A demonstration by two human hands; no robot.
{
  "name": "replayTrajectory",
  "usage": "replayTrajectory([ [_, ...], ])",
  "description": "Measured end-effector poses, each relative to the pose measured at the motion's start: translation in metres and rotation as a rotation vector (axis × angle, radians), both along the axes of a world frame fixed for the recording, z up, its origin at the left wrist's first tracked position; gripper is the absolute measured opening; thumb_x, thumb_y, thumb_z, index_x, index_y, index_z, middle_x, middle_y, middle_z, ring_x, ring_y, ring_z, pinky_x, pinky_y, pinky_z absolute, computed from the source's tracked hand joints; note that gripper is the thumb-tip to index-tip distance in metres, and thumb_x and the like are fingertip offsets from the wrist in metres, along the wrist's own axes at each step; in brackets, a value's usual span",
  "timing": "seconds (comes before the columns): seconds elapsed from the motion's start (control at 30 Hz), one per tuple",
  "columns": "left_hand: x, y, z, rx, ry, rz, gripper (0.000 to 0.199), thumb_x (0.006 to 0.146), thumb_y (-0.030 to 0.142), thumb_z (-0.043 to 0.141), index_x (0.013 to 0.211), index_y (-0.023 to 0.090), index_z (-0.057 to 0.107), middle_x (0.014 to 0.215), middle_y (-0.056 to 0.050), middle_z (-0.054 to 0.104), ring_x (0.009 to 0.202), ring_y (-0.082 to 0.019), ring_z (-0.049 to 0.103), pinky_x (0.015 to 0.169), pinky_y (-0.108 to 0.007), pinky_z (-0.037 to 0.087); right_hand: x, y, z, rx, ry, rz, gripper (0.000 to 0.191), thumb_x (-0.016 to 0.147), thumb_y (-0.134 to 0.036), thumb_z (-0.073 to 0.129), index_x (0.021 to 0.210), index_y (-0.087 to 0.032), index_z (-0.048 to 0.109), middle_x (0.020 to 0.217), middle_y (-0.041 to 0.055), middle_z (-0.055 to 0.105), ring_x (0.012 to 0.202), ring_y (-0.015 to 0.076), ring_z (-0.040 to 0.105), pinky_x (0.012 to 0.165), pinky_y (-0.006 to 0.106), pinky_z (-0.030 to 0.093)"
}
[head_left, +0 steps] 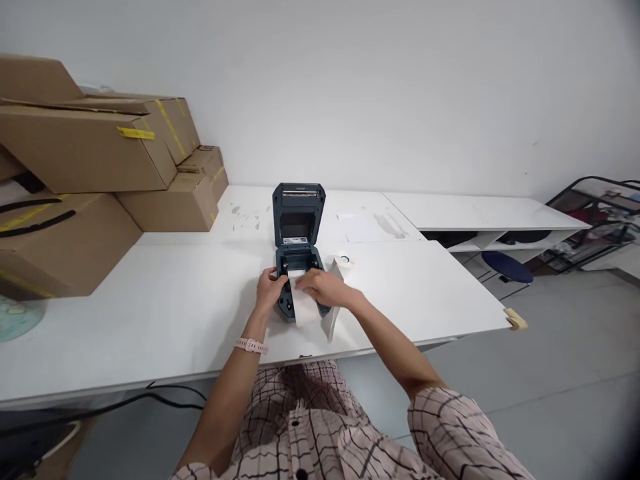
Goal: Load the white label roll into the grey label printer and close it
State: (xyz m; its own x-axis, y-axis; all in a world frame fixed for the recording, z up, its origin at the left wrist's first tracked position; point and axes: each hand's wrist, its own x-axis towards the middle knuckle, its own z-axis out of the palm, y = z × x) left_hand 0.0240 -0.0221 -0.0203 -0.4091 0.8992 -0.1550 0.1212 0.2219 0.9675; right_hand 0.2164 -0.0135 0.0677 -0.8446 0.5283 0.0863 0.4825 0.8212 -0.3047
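Observation:
A dark label printer (pixel 299 220) stands on the white table with its lid raised. White label paper (pixel 306 310) runs out over the printer's front edge. My left hand (pixel 270 288) is at the printer's left side, its fingers bent against the inner edge beside the paper. Over the right part of the printer is my right hand (pixel 323 285), fingers curled down at the paper; the fingertips are too small to make out clearly. A small white roll (pixel 344 262) lies right of the printer, with a loose strip (pixel 334 320) hanging beside it.
Cardboard boxes (pixel 100 150) are stacked at the left of the table (pixel 190 293). A yellowish pad (pixel 515 319) sits on the right corner. Beyond it stand a blue stool (pixel 507 267) and a black rack (pixel 595 200). Black cables (pixel 150 397) hang below the front edge.

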Motion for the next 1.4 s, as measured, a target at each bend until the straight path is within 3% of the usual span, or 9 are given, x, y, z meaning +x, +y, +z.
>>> replayTrajectory([
  [0.13, 0.005, 0.000, 0.004, 0.011, -0.249, -0.027, 0.058, 0.066, 0.027, 0.073, 0.119, 0.017, 0.053, 0.111, -0.009, 0.060, 0.082, -0.015, 0.061, 0.069, -0.026, 0.049, 0.017, -0.042, -0.018, 0.009, 0.125, -0.041, 0.034, 0.098, -0.015, 0.044, 0.126, -0.017, 0.063, 0.139, 0.0101, 0.059, 0.131, 0.0244, 0.053, 0.106, 0.042, 0.048],
  [0.33, 0.010, -0.003, 0.014, -0.014, -0.345, -0.015, 0.062, 0.065, 0.024, 0.077, 0.120, 0.017, 0.051, 0.107, -0.009, 0.063, 0.076, -0.014, 0.063, 0.067, -0.027, 0.051, 0.016, -0.071, -0.036, 0.073, 0.261, -0.144, 0.037, 0.102, -0.021, 0.038, 0.134, -0.016, 0.055, 0.145, 0.0116, 0.053, 0.140, 0.0226, 0.043, 0.115, 0.045, 0.040],
  [0.9, 0.010, -0.004, 0.015, -0.033, -0.340, -0.014, 0.064, 0.065, 0.025, 0.080, 0.122, 0.019, 0.052, 0.105, -0.009, 0.063, 0.072, -0.013, 0.064, 0.062, -0.026, 0.052, 0.026, -0.066, -0.029, -0.003, 0.266, -0.126, 0.033, 0.102, -0.025, 0.039, 0.130, -0.016, 0.054, 0.141, 0.0130, 0.056, 0.136, 0.0252, 0.048, 0.110, 0.048, 0.044],
  [1.1, 0.012, -0.006, 0.024, -0.050, -0.345, -0.013, 0.063, 0.065, 0.028, 0.081, 0.120, 0.017, 0.054, 0.104, -0.009, 0.064, 0.074, -0.015, 0.065, 0.065, -0.028, 0.052, 0.031, -0.069, -0.022, -0.056, 0.222, -0.140, 0.033, 0.102, -0.027, 0.039, 0.130, -0.019, 0.055, 0.140, 0.0113, 0.058, 0.135, 0.0261, 0.049, 0.110, 0.049, 0.043],
  [1.23, 0.016, -0.019, 0.022, -0.071, -0.341, 0.007, 0.076, 0.064, 0.037, 0.083, 0.129, 0.019, 0.048, 0.120, -0.014, 0.062, 0.092, -0.020, 0.067, 0.074, -0.030, 0.053, 0.044, -0.065, -0.007, -0.180, 0.258, -0.058, 0.034, 0.102, -0.035, 0.042, 0.125, -0.022, 0.062, 0.133, 0.0084, 0.064, 0.129, 0.0254, 0.055, 0.107, 0.047, 0.046],
  [1.3, 0.022, -0.037, 0.020, -0.071, -0.304, -0.004, 0.087, 0.064, 0.042, 0.083, 0.138, 0.022, 0.041, 0.132, -0.015, 0.057, 0.106, -0.024, 0.064, 0.080, -0.032, 0.053, 0.052, -0.048, 0.008, -0.247, 0.376, -0.056, 0.034, 0.101, -0.041, 0.043, 0.122, -0.026, 0.064, 0.124, 0.0047, 0.069, 0.120, 0.0227, 0.063, 0.102, 0.043, 0.051],
  [1.4, 0.036, -0.070, 0.016, -0.033, -0.250, -0.039, 0.093, 0.064, 0.044, 0.084, 0.142, 0.027, 0.037, 0.139, -0.013, 0.055, 0.120, -0.027, 0.058, 0.091, -0.034, 0.051, 0.052, 0.006, 0.041, -0.133, 0.717, -0.290, 0.044, 0.098, -0.053, 0.044, 0.133, -0.029, 0.056, 0.136, 0.0043, 0.061, 0.128, 0.0224, 0.055, 0.109, 0.044, 0.044],
])
